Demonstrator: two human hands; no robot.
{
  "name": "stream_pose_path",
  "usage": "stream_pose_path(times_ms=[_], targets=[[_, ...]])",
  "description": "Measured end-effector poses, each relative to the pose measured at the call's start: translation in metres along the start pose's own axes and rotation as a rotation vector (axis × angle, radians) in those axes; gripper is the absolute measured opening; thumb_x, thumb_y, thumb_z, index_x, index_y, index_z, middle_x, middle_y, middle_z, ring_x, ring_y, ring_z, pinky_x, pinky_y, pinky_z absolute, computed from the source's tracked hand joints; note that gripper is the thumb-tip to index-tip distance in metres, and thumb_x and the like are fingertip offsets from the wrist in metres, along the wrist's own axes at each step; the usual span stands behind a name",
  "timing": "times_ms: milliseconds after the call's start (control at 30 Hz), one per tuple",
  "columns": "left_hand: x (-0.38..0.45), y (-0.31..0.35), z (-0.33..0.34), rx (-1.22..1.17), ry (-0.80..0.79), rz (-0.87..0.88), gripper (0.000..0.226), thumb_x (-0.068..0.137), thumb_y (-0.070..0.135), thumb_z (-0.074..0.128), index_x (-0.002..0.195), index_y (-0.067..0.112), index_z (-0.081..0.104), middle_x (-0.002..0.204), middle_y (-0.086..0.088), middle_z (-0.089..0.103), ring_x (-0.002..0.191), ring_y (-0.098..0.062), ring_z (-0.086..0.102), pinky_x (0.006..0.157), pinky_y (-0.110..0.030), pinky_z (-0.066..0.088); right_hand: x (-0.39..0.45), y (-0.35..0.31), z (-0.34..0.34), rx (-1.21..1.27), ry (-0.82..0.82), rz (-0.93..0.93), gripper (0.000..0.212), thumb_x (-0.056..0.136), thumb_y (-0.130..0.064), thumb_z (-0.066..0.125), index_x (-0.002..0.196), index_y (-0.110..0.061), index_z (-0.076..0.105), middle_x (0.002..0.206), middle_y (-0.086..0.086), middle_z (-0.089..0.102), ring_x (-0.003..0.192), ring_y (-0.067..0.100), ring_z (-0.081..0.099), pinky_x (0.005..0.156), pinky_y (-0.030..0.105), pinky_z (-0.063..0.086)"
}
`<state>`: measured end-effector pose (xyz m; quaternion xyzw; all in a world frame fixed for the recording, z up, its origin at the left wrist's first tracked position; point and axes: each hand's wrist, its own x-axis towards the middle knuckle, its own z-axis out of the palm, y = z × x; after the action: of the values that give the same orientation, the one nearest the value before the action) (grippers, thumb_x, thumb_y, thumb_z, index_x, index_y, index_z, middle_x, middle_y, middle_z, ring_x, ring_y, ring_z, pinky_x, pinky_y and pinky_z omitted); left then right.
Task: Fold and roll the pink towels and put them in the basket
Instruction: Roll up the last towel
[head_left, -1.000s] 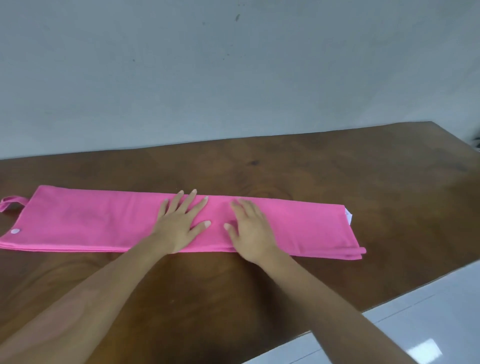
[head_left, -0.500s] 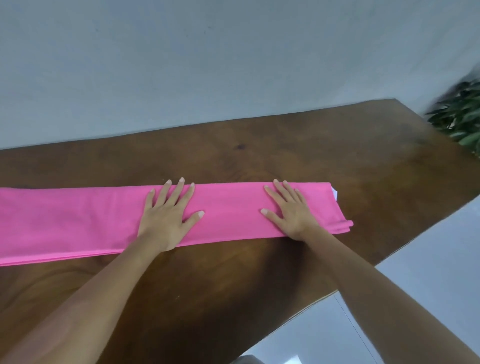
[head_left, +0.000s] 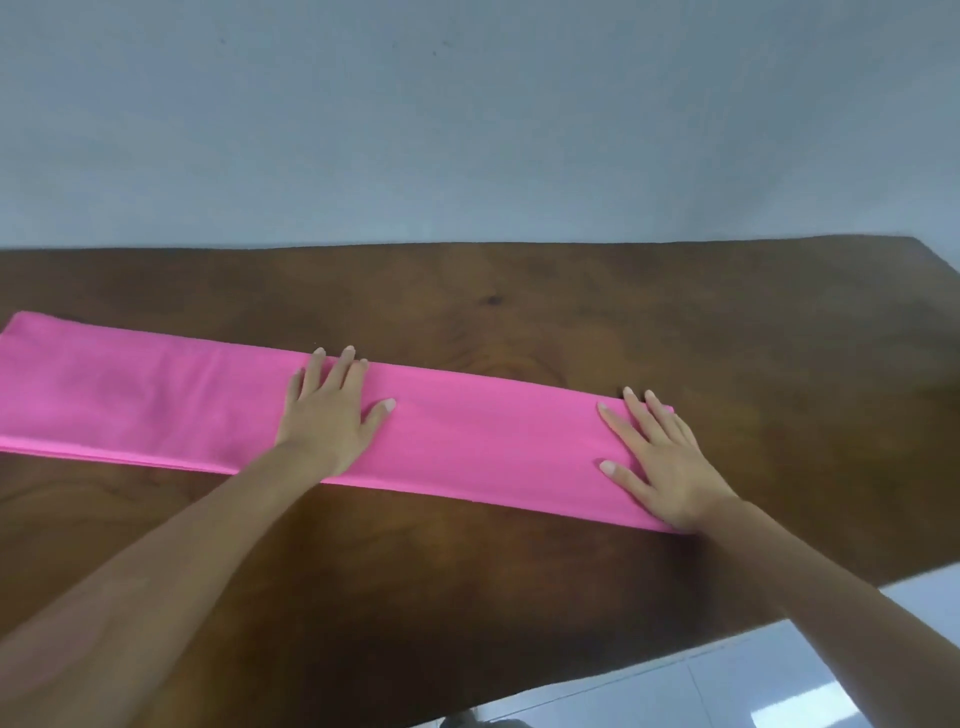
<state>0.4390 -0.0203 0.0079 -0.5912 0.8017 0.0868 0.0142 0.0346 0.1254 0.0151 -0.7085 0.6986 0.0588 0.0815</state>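
One pink towel (head_left: 467, 441) lies folded into a long narrow strip across the wooden worktop (head_left: 571, 312), so the folding looks about finished. Left hand (head_left: 330, 415) rests flat near the strip's middle, fingers (head_left: 340, 371) straight and slightly spread; right hand (head_left: 662, 457) presses flat at its right end, fingers (head_left: 636, 415) spread too, neither pinching cloth. Rolling has not begun (probably from under the right fingers), and no basket is in view.

Bare forearms, no sleeves; left hand (head_left: 332, 415), right hand (head_left: 670, 462) ungloved.
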Motion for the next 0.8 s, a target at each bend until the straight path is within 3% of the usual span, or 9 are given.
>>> stream_pose_path(times_ms=[200,467,600,800], targets=[[-0.011,0.053,0.016,-0.096,0.09,-0.221,0.072,0.102,0.054,0.026,0.158,0.009,0.018,0.167,-0.01,0.006,0.152,-0.037,0.002,0.123,-0.053,0.009,0.003,0.006,0.008,0.009,0.042,-0.034,0.073,0.096,-0.075,0.014,0.158,-0.042,-0.006,0.167,-0.001,-0.016,0.152,0.026,-0.022,0.12,0.044,-0.01],[-0.073,0.137,0.036,-0.1,0.174,-0.188,0.072,0.101,0.057,0.022,0.159,0.015,0.019,0.167,-0.011,0.01,0.153,-0.033,0.007,0.124,-0.05,0.012,0.002,0.006,0.011,0.001,0.077,-0.052,0.077,0.093,-0.078,0.004,0.159,-0.039,-0.007,0.168,0.004,-0.012,0.152,0.035,-0.02,0.122,0.05,-0.006],[-0.104,0.158,0.055,-0.066,0.246,-0.261,0.07,0.103,0.059,0.009,0.16,0.019,0.018,0.167,-0.01,0.013,0.154,-0.031,0.009,0.124,-0.048,0.014,0.003,0.005,0.012,-0.009,0.111,-0.057,0.08,0.091,-0.078,0.0,0.159,-0.037,-0.003,0.169,0.006,-0.006,0.153,0.036,-0.012,0.123,0.052,-0.003],[-0.145,0.184,0.07,-0.1,0.318,-0.41,0.073,0.1,0.06,0.012,0.16,0.018,0.015,0.167,-0.008,0.014,0.154,-0.027,0.01,0.124,-0.044,0.017,0.006,0.005,0.016,-0.007,0.145,-0.074,0.08,0.092,-0.078,0.002,0.16,-0.036,0.005,0.169,0.008,0.003,0.154,0.039,-0.004,0.123,0.053,0.001]])
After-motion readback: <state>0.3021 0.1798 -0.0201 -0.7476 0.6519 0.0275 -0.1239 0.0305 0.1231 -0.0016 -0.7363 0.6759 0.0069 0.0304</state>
